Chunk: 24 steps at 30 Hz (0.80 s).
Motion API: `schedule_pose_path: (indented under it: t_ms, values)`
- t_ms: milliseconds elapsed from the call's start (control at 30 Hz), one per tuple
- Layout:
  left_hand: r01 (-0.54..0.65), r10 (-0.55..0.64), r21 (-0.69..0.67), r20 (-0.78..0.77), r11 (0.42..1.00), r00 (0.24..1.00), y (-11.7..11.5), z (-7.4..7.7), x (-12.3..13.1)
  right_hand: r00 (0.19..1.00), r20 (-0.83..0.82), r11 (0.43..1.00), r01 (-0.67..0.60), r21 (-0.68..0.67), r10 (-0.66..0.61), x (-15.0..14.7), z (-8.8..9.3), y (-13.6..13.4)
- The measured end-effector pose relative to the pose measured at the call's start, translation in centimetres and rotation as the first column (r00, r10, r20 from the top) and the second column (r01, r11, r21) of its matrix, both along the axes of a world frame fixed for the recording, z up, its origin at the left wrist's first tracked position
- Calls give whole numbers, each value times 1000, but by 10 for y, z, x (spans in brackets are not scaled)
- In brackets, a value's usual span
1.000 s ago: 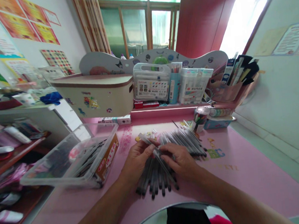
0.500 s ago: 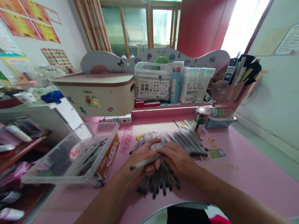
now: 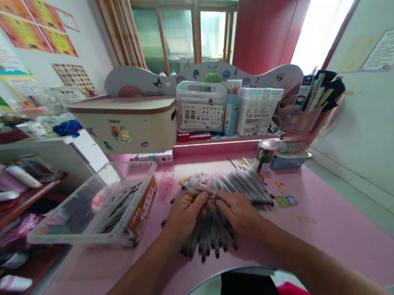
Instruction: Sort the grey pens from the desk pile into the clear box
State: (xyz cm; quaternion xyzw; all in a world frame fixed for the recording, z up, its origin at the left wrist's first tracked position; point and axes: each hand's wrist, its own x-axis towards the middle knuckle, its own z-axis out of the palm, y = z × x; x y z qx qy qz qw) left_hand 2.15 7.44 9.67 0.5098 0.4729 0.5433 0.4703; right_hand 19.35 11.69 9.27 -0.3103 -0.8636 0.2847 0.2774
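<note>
A clear pen (image 3: 194, 192) with a dark end lies crosswise between my two hands above the pile. My left hand (image 3: 187, 209) is closed around its middle, thumb on top. My right hand (image 3: 238, 210) has its fingers pinched at the pen's right end, partly covering it. Below both hands a fanned pile of clear pens (image 3: 208, 237) points its black ends toward me. Another row of similar pens (image 3: 244, 184) lies side by side beyond my right hand. More pens (image 3: 194, 179) lie behind my left hand, partly hidden by it.
On the left of the pink desk (image 3: 327, 246) stands a clear plastic bin (image 3: 59, 238) with pens and a brown box inside. A can of pens (image 3: 266, 153) and a blue box (image 3: 288, 160) are at the back right. A lidded cream box (image 3: 130, 130) sits on the shelf.
The pen, earlier slanting out left across my left palm, now sits higher between my fingertips with its dark end further back. My left hand has turned over; my right hand has shifted slightly nearer me.
</note>
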Motion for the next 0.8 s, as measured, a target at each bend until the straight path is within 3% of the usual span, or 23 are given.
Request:
schedule_pose_path:
  t_ms: [367,567,667,800]
  values:
    - [-9,10,36,-30,999,999,-4,3,-1,985,-156,975,-105,-197,75,4,-1,3]
    - [-124,127,-38,86,991,988,-2,6,-5,980,-188,971,20,-237,-66,9,-3,11]
    - [21,10,-118,250,993,968,1,6,-6,947,-286,936,37,-350,-144,9,-4,16]
    - [261,-173,-182,393,948,903,2,3,-6,907,-382,864,-43,-502,-176,6,-5,18]
